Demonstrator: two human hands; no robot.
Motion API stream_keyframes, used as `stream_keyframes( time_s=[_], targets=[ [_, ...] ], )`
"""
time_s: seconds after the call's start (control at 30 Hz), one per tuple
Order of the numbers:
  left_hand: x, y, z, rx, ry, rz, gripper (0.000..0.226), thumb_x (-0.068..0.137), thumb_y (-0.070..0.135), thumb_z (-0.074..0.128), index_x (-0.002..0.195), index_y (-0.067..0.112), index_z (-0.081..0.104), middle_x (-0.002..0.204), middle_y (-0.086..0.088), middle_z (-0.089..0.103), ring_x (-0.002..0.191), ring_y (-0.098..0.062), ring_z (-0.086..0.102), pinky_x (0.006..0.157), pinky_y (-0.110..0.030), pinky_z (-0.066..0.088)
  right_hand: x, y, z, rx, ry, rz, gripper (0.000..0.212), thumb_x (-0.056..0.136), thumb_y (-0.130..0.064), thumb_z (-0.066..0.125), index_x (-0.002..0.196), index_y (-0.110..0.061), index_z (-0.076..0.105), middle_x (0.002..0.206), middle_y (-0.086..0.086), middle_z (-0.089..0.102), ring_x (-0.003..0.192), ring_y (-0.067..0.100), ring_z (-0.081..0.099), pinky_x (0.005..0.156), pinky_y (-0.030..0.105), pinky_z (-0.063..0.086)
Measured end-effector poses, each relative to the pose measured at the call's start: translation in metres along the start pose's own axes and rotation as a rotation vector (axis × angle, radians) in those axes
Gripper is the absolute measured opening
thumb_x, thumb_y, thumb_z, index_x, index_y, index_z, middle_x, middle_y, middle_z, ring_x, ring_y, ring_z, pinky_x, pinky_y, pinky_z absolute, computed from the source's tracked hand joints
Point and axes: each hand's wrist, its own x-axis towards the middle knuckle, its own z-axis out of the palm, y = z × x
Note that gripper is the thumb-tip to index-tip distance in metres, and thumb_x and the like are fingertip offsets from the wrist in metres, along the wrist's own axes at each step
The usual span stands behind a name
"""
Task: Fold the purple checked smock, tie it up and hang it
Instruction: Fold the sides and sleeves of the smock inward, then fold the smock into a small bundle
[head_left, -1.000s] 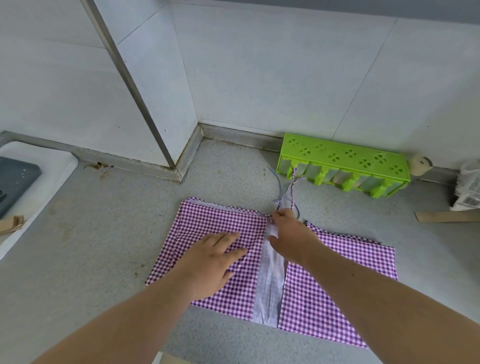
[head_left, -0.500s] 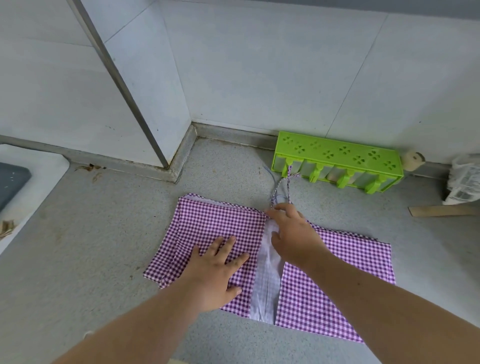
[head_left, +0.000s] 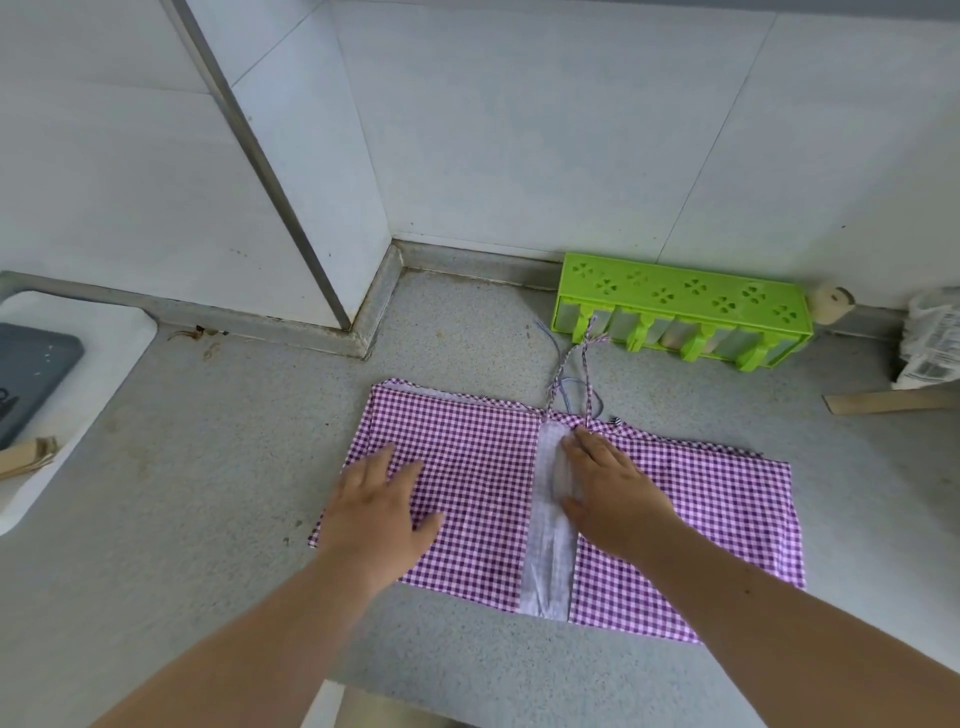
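The purple checked smock (head_left: 483, 467) lies flat on the grey counter, both sides folded inward so a pale strip (head_left: 545, 561) shows down the middle. Its thin twisted strings (head_left: 569, 371) trail from the top edge toward the wall. My left hand (head_left: 376, 512) rests palm down on the left panel near its outer edge, fingers spread. My right hand (head_left: 613, 491) lies flat on the right panel beside the pale strip, fingertips near the top hem. Neither hand grips anything.
A green plastic rack (head_left: 680, 306) stands against the wall just behind the strings. A wooden strip (head_left: 893, 400) and a plastic bag (head_left: 932, 343) lie at the right. A white board with a dark tray (head_left: 31, 379) is at the left. The counter's front edge (head_left: 467, 691) runs below the smock.
My left hand slid from the middle of the left panel toward its outer edge. My right hand left the strings at the top hem and lies flat lower on the cloth.
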Motion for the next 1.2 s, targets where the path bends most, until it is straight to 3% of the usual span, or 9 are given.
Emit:
stream_keyframes(
  time_s=[0.17, 0.27, 0.4, 0.57, 0.7, 0.87, 0.97, 1.13, 1.2],
  targets=[
    [-0.009, -0.04, 0.01, -0.465, -0.021, -0.56, 0.119, 0.074, 0.091, 0.056, 0.162, 0.02, 0.022, 0.164, -0.015, 0.032, 0.15, -0.039, 0.036, 0.119, -0.056, 0.039, -0.036, -0.021, 0.009, -0.007, 0.187, -0.023, 0.062, 0.1, -0.053, 0.047, 0.156, -0.042, 0.023, 0.166, -0.001, 0.021, 0.153, 0.024, 0.025, 0.121, 0.05, 0.031],
    [-0.016, -0.043, 0.012, -0.885, -0.09, -0.719, 0.118, 0.064, 0.088, 0.068, 0.149, 0.011, 0.043, 0.135, -0.014, 0.06, 0.118, -0.036, 0.064, 0.1, -0.052, 0.057, -0.047, -0.034, 0.025, -0.025, 0.059, -0.047, 0.071, 0.096, -0.064, 0.047, 0.157, -0.048, 0.015, 0.171, -0.002, 0.011, 0.157, 0.027, 0.017, 0.125, 0.051, 0.022],
    [-0.025, -0.026, 0.0, -1.079, -0.195, -0.607, 0.075, 0.088, 0.052, 0.079, 0.147, 0.014, 0.052, 0.109, -0.002, 0.058, 0.097, -0.025, 0.059, 0.087, -0.041, 0.058, -0.048, -0.036, 0.03, -0.049, -0.003, -0.047, 0.081, 0.094, -0.068, 0.049, 0.16, -0.047, 0.007, 0.173, -0.002, 0.001, 0.16, 0.027, -0.002, 0.126, 0.051, 0.001],
    [-0.034, -0.016, -0.007, -1.246, -0.212, -0.551, 0.042, 0.095, 0.016, 0.076, 0.134, 0.016, 0.059, 0.099, 0.002, 0.064, 0.086, -0.019, 0.065, 0.063, -0.03, 0.057, -0.044, -0.038, 0.03, -0.012, -0.043, -0.042, 0.084, 0.091, -0.067, 0.056, 0.16, -0.048, 0.011, 0.173, -0.006, 0.003, 0.16, 0.028, 0.001, 0.127, 0.054, 0.009],
    [-0.042, -0.024, -0.012, -1.097, -0.136, -0.474, 0.024, 0.1, 0.016, 0.068, 0.12, 0.021, 0.057, 0.094, 0.001, 0.062, 0.081, -0.017, 0.064, 0.056, -0.026, 0.053, -0.052, -0.038, 0.025, 0.116, -0.023, -0.024, 0.076, 0.094, -0.055, 0.062, 0.157, -0.049, 0.021, 0.171, -0.012, 0.007, 0.157, 0.024, 0.018, 0.123, 0.052, 0.032],
    [-0.054, -0.057, -0.033, -0.945, -0.04, -0.367, 0.042, 0.099, 0.02, 0.065, 0.141, 0.017, 0.058, 0.12, -0.009, 0.069, 0.104, -0.031, 0.069, 0.092, -0.046, 0.06, -0.071, -0.036, 0.026, 0.104, 0.102, 0.081, 0.065, 0.096, -0.047, 0.056, 0.156, -0.038, 0.034, 0.162, -0.008, 0.029, 0.15, 0.019, 0.03, 0.124, 0.048, 0.032],
    [-0.058, -0.076, -0.052, -0.876, 0.026, -0.269, 0.044, 0.099, 0.019, 0.064, 0.143, 0.015, 0.059, 0.129, -0.01, 0.068, 0.105, -0.028, 0.064, 0.09, -0.038, 0.051, -0.087, -0.034, 0.025, 0.07, 0.092, 0.177, 0.059, 0.095, -0.043, 0.054, 0.152, -0.037, 0.044, 0.161, -0.008, 0.034, 0.149, 0.02, 0.031, 0.124, 0.048, 0.029],
    [-0.057, -0.082, -0.093, -0.828, 0.109, -0.112, 0.021, 0.1, 0.019, 0.059, 0.118, 0.025, 0.066, 0.106, 0.005, 0.069, 0.1, -0.023, 0.067, 0.076, -0.032, 0.05, -0.103, -0.033, 0.025, 0.036, 0.09, 0.32, 0.062, 0.09, -0.044, 0.054, 0.151, -0.046, 0.045, 0.164, -0.005, 0.032, 0.151, 0.026, 0.028, 0.126, 0.051, 0.024],
    [-0.054, -0.07, -0.109, -0.787, 0.116, -0.038, 0.022, 0.101, 0.024, 0.057, 0.122, 0.028, 0.063, 0.108, 0.007, 0.068, 0.1, -0.02, 0.065, 0.075, -0.032, 0.049, -0.105, -0.033, 0.024, 0.082, 0.08, 0.379, 0.061, 0.089, -0.047, 0.056, 0.15, -0.05, 0.045, 0.165, -0.003, 0.029, 0.152, 0.029, 0.025, 0.126, 0.054, 0.023]
  ],
)
